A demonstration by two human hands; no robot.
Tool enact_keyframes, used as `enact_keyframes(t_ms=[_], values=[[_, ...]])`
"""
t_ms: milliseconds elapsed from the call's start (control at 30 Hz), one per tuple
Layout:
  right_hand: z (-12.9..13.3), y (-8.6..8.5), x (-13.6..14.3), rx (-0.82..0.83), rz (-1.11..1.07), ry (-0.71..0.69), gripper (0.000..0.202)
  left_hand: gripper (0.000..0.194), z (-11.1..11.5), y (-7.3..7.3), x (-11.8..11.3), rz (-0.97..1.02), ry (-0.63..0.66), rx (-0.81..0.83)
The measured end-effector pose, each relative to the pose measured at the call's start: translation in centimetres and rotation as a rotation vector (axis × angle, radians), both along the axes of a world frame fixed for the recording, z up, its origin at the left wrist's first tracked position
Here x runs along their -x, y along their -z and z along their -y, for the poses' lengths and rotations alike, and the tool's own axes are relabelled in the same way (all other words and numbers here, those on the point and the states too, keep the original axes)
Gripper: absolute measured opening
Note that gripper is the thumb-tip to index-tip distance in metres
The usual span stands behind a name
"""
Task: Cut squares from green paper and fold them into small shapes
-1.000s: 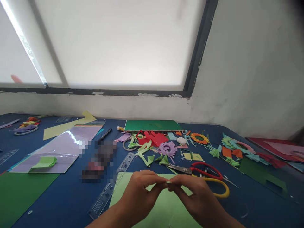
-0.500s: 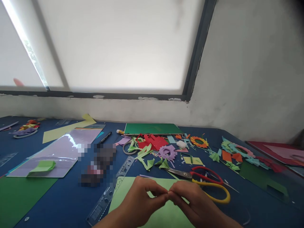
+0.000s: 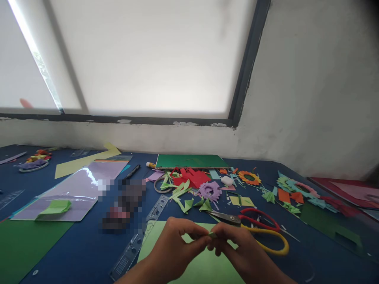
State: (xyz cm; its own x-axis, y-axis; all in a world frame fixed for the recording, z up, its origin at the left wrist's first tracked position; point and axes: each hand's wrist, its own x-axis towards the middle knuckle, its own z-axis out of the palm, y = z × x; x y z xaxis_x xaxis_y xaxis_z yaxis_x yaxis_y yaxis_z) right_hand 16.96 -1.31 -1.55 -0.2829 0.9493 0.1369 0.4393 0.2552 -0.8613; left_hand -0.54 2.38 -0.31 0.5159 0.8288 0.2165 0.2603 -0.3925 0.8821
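Note:
Between my fingertips shows a small light green piece of folded paper [image 3: 212,234], mostly hidden by the fingers. My left hand [image 3: 180,244] pinches it from the left with thumb and index finger. From the other side my right hand [image 3: 233,244] pinches it too, its lower fingers curled beneath. Both hands are over a light green paper sheet [image 3: 189,272]. To the right lie scissors with yellow handles [image 3: 276,241] and a second pair with red handles [image 3: 271,217]. A clear plastic ruler [image 3: 133,248] lies slanted along the sheet's left edge.
Paper scraps [image 3: 189,177], a purple paper ring [image 3: 209,191] and an orange ring [image 3: 249,178] lie behind my hands. A green board [image 3: 191,160] is at the back. Leftward are a lilac paper pack [image 3: 79,189], a folded green piece [image 3: 56,206] and a black marker [image 3: 132,172].
The small green paper now shows between my fingertips, where earlier it was hidden. My right hand's fingers have shifted, with the lower ones now curled under the pinch.

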Motion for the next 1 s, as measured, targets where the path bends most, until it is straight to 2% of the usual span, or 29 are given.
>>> enact_keyframes(t_ms=[167,333,500,633,700,833,1000], values=[[0.1,0.0,0.3,0.07,-0.07,0.037,0.018,0.011,-0.1,0.8,0.0,-0.008,0.055,-0.229],[-0.2,0.3,-0.2,0.095,-0.078,0.014,0.019,0.011,-0.4,1.0,0.2,-0.024,0.006,-0.263],[-0.5,-0.4,-0.6,0.063,0.054,0.092,0.028,0.011,-0.8,0.3,0.4,0.008,-0.117,-0.148],[-0.7,-0.7,-0.7,0.027,0.072,0.113,0.029,0.014,-1.2,-0.3,0.6,0.076,-0.213,0.04],[-0.8,-0.5,-0.8,0.031,0.037,0.103,0.031,0.018,-1.3,-0.4,0.5,0.116,-0.202,0.152],[-0.7,0.1,-1.0,0.064,-0.013,0.062,0.035,0.023,-1.2,-0.1,0.4,0.217,-0.103,0.311],[-0.4,0.2,-0.7,0.031,-0.02,0.012,0.039,0.024,-0.6,0.3,0.1,0.178,-0.027,0.33]])
